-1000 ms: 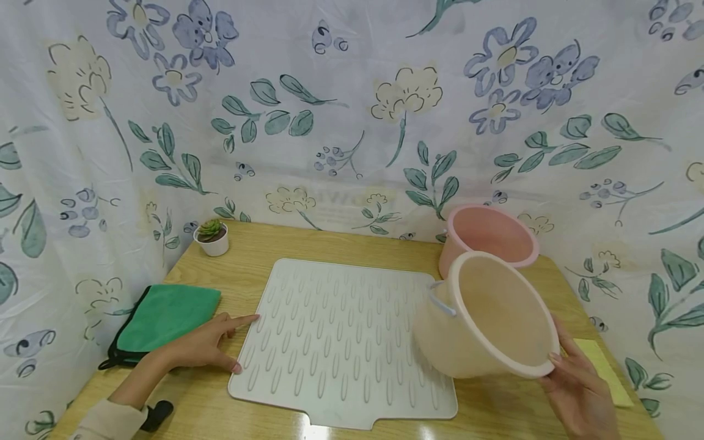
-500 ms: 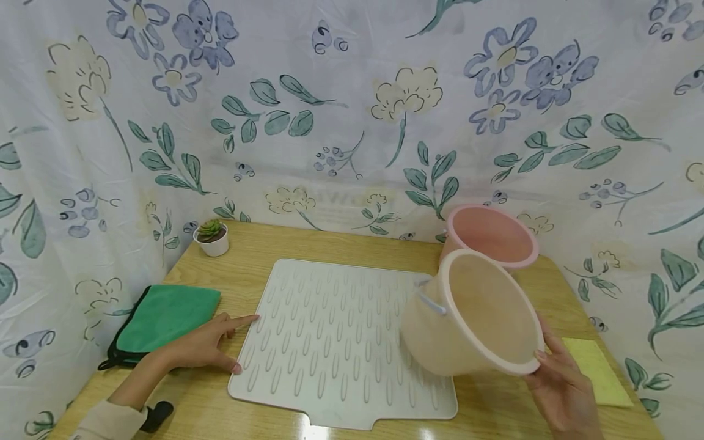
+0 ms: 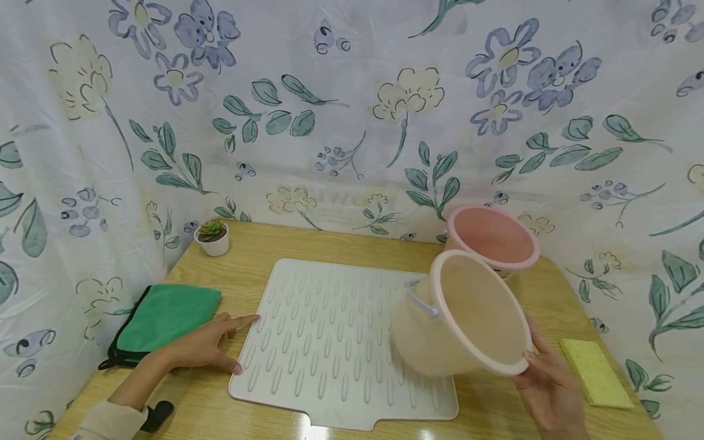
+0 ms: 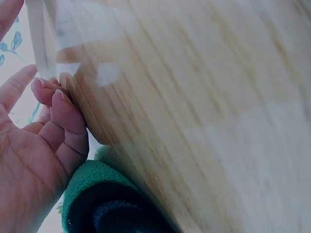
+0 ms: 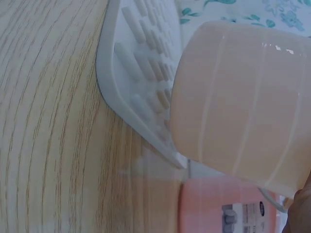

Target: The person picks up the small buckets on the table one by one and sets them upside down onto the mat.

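Observation:
My right hand point(image 3: 550, 385) holds a cream plastic bucket point(image 3: 426, 339) by its rim, thumb over the lip and fingers behind. The bucket is tilted, its mouth facing up and to the right, over the right part of a pale grey draining mat point(image 3: 324, 336). A light blue handle point(image 3: 423, 304) shows on its left side. In the right wrist view, the bucket's ribbed outer wall point(image 5: 243, 102) overlaps the mat's corner. My left hand point(image 3: 200, 343) touches the mat's left edge with index finger and thumb spread apart. Its other fingers bend inward in the left wrist view.
A pink bucket point(image 3: 489, 235) stands at the back right, behind the cream one. A folded green cloth point(image 3: 167, 318) lies left, beside my left hand. There is a yellow sponge cloth point(image 3: 596, 373) at the right edge and a potted succulent point(image 3: 211, 238) at the back left.
The right hand has moved left, bringing the tilted cream bucket further over the mat and uncovering more of the yellow sponge cloth. My left hand and the mat stay in place.

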`<control>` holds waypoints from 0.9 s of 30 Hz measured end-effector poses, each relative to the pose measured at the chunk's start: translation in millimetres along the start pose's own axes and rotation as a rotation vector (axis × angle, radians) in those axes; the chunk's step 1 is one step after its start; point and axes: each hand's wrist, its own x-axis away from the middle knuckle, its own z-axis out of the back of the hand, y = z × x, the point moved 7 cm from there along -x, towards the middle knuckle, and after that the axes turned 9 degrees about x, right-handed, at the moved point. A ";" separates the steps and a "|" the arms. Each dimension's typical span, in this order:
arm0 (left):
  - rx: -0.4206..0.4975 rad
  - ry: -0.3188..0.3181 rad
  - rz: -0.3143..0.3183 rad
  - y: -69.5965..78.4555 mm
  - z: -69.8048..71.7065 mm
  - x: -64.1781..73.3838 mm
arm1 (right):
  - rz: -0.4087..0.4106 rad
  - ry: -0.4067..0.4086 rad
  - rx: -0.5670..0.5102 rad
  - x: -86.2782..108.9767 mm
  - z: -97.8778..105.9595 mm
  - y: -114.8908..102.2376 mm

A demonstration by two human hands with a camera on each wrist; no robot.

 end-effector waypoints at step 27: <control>0.144 0.154 -0.069 38.9 2.2 -13.3 | 0.022 -0.028 -0.053 -7.7 -1.4 23.8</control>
